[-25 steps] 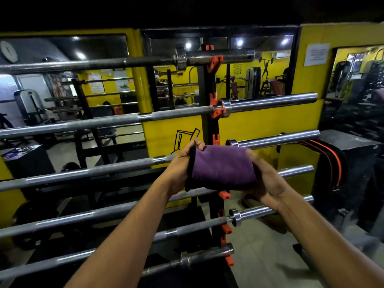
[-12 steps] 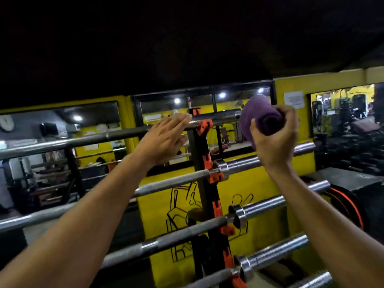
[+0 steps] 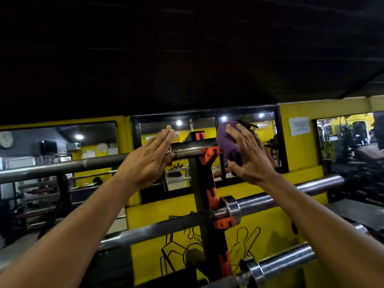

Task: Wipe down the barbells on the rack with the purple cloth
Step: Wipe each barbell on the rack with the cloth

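Left hand [image 3: 150,161] is resting flat on the top barbell [image 3: 62,166], fingers [image 3: 164,136] straight & together, holding nothing, just left of the rack upright [image 3: 204,196]. Right of the upright w/ its orange hooks [image 3: 209,155], right hand [image 3: 252,157] is pressing the purple cloth [image 3: 225,142] against the bar's end, fingers spread wide over it. Two more bars [image 3: 270,201] are sitting lower on the rack.

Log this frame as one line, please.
phase: wiping top bar | right hand: presses cloth on bar's right end | left hand: flat on bar | lower bars: untouched
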The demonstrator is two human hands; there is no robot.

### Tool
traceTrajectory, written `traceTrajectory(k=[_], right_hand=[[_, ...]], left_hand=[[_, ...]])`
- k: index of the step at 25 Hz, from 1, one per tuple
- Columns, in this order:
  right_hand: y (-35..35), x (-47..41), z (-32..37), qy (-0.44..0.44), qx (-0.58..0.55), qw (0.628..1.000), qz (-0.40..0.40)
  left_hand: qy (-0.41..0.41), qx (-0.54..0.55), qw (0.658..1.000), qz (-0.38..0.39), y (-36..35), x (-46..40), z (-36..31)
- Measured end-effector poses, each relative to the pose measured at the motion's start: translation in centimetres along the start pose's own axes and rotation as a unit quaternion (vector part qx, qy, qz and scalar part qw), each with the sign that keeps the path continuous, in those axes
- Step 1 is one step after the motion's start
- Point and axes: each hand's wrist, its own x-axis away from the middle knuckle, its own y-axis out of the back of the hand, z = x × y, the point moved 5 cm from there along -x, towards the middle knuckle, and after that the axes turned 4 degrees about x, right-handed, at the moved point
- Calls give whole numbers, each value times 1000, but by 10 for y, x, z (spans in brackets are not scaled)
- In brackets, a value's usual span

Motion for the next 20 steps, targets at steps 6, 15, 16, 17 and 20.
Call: traceTrajectory(k=[6, 15, 16, 17, 20], right_hand=[[10, -75, -8, -155, -85, 962, 208], [9, -30, -41, 33, -41, 996, 76], [12, -41, -47, -19, -64, 993, 97], [15, -53, -50, -86, -111, 982, 124], [5, -77, -27, -151, -136, 961, 188]], left_hand=[[-2, -13, 1000, -7, -3, -1, 3], [-43, -13, 997, 56, -2, -4, 17], [-51, -9, 997, 62, -1, -4, 19], [-58, -9, 996, 62, -2, -3, 20], [-63, -12, 997, 47, -2, -3, 18]])
